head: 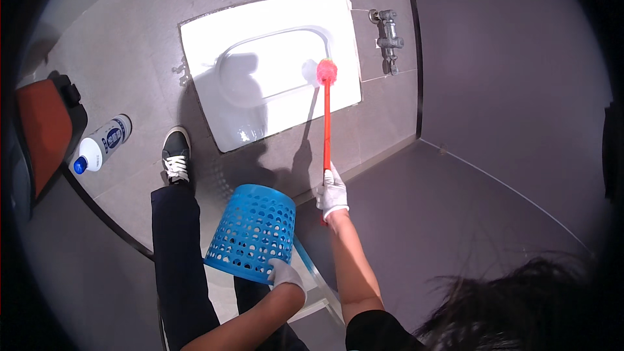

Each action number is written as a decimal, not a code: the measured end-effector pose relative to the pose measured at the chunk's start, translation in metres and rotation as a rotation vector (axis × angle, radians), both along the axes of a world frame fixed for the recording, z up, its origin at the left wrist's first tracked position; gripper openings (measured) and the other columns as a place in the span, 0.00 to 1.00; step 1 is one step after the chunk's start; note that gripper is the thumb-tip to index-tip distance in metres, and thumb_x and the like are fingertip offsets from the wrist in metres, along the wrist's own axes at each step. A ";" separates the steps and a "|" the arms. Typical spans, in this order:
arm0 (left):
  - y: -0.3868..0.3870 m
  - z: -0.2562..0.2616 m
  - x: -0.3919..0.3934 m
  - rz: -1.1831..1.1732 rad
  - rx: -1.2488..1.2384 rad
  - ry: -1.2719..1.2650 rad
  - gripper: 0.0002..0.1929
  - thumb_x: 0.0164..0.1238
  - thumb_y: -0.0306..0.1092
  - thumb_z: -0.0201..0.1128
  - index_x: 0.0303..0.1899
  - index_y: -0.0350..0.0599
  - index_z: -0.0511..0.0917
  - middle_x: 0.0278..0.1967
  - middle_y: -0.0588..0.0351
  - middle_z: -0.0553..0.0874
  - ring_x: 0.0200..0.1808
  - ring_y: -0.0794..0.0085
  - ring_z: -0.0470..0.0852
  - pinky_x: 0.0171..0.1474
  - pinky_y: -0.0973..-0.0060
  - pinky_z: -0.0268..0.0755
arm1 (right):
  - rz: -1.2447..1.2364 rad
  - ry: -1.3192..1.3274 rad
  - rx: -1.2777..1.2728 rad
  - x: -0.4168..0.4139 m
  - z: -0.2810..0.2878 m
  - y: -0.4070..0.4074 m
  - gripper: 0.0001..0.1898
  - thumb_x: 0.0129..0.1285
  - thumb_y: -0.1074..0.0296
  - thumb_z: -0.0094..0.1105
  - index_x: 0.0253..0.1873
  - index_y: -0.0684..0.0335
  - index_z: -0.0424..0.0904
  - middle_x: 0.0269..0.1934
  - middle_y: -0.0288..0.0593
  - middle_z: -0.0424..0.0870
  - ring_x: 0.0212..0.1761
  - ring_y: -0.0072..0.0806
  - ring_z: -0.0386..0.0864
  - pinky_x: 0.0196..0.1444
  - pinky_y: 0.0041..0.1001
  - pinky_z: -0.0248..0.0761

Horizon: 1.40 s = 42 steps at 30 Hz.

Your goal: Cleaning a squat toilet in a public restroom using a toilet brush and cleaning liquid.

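My right hand [334,190], in a white glove, grips the red handle of a toilet brush [327,126]. The brush's pink bristle head [327,71] is over the right side of a white ceramic squat toilet [292,102] set in the floor; I cannot tell whether it touches. My left hand [286,274], also gloved in white, holds the rim of a blue perforated plastic basket [253,229] at its near end. The basket is tilted, with its narrower end pointing away from me. Part of the left hand is hidden by the basket.
A white bottle with a blue cap [103,142] lies on the grey tiled floor at left, beside an orange and black object [46,131]. Metal pipe fittings [388,39] are right of the toilet. A grey partition [487,83] rises at right. My shoe [176,153] stands near the toilet.
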<state>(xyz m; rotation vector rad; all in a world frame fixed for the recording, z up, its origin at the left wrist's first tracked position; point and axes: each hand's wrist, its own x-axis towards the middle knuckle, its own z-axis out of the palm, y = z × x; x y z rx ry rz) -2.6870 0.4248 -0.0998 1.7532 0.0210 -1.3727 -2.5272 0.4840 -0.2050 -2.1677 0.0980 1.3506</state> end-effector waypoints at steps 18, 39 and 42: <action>-0.002 -0.001 0.005 -0.024 0.012 0.032 0.15 0.65 0.40 0.52 0.48 0.51 0.81 0.43 0.56 0.84 0.41 0.63 0.82 0.54 0.51 0.56 | -0.164 -0.107 -0.017 0.048 -0.001 0.016 0.18 0.70 0.52 0.45 0.63 0.39 0.66 0.17 0.29 0.63 0.11 0.19 0.58 0.12 0.22 0.53; 0.012 0.006 0.000 0.005 -0.012 0.006 0.15 0.64 0.40 0.53 0.48 0.51 0.81 0.44 0.55 0.84 0.42 0.61 0.82 0.55 0.51 0.55 | 0.115 -0.047 -0.082 0.055 0.021 0.052 0.17 0.71 0.56 0.45 0.62 0.46 0.69 0.18 0.30 0.65 0.13 0.18 0.61 0.12 0.21 0.54; 0.008 0.004 0.003 -0.012 0.004 0.023 0.14 0.64 0.40 0.54 0.48 0.52 0.81 0.44 0.55 0.84 0.42 0.62 0.82 0.55 0.51 0.56 | 0.165 -0.168 -0.038 0.081 0.009 0.068 0.17 0.71 0.56 0.44 0.62 0.46 0.68 0.18 0.29 0.64 0.12 0.18 0.59 0.12 0.21 0.54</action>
